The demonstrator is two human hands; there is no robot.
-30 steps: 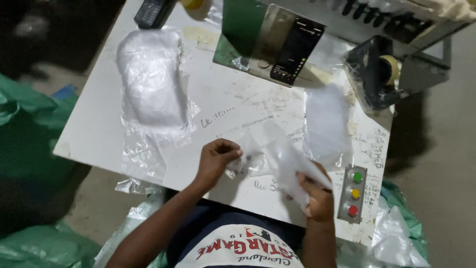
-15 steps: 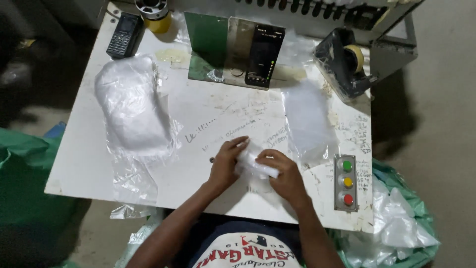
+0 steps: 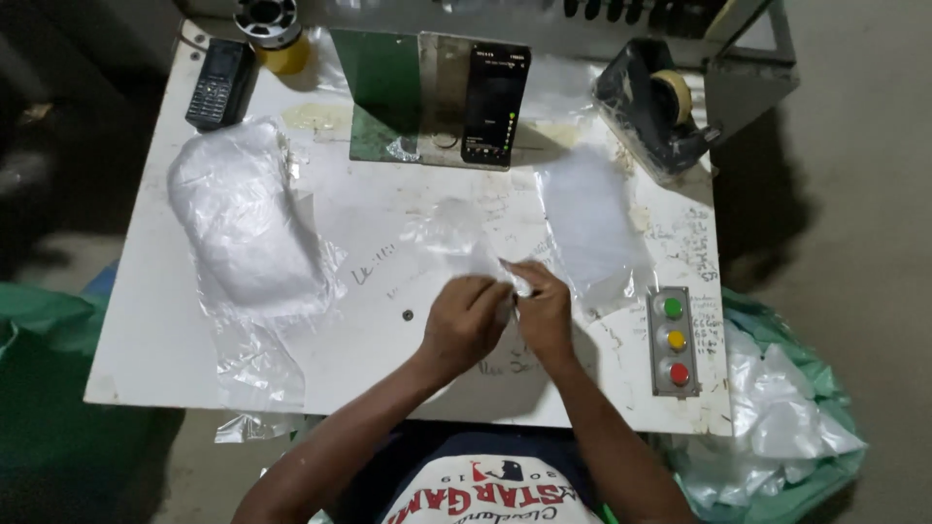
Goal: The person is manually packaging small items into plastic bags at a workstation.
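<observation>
Both hands, left hand (image 3: 464, 323) and right hand (image 3: 542, 312), pinch the clear plastic bag (image 3: 456, 236) at mid-desk (image 3: 155, 340), and the person would do best keeping the film's edges level while working it.

Both hands (image 3: 505, 315) now seemingly spread the clear bag (image 3: 456, 238) open.

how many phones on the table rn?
2. A black keypad phone lies at the table's far left corner; a black smartphone leans upright against the metal plate at the far middle. None seems hidden.
</observation>
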